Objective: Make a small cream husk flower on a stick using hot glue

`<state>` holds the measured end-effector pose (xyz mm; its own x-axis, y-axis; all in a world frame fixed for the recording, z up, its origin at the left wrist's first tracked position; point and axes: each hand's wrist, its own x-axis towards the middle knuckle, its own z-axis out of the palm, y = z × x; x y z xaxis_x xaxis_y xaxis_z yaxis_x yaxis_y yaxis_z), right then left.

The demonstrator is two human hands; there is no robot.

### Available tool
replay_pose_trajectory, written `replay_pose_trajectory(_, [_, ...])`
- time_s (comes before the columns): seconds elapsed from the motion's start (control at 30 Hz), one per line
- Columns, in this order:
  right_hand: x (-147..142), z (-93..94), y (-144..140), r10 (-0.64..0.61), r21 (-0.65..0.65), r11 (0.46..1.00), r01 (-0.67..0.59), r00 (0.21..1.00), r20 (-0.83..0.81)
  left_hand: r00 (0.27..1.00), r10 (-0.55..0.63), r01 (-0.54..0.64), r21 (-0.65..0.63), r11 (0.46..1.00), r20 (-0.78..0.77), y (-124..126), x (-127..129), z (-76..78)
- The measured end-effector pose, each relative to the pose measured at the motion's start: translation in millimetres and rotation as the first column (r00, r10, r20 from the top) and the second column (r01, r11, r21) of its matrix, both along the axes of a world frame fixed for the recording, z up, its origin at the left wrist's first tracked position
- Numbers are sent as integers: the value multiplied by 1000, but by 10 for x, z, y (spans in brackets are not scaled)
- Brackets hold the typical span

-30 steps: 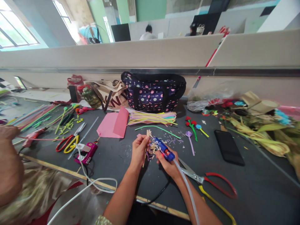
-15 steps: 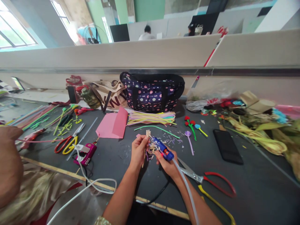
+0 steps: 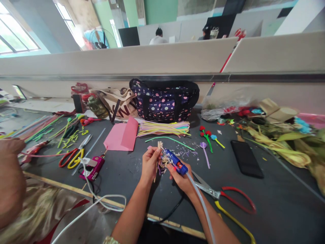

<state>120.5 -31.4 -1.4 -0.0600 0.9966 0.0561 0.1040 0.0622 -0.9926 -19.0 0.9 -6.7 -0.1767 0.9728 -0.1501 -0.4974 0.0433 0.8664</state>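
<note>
left hand (image 3: 150, 164): fingers pinching a cream strip (image 3: 159, 145). right hand (image 3: 185, 179): fingers wrapped around a blue glue gun (image 3: 174, 158). both above the dark tabletop (image 3: 122, 178); large scissors (image 3: 215, 194) near right hand.

We note a craft workroom with office fittings: a dark worktable (image 3: 284, 206) bears scissors (image 3: 216, 194), a blue glue gun (image 3: 175, 160) and bundled coloured stems (image 3: 164, 128); beyond the partition (image 3: 142, 61) stands a dark monitor (image 3: 129, 36).
</note>
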Motion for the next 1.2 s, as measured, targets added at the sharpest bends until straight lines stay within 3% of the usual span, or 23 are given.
replay_pose_trajectory(0.6, [-11,-17,3,4,3,1000,-4,999,-41,1000,-1,1,-10,1000,4,2,1,-6])
replay_pose_trajectory(1.2, [0,-18,-15,20,24,999,-22,998,55,1000,5,-5,7,1000,18,4,-3,-32])
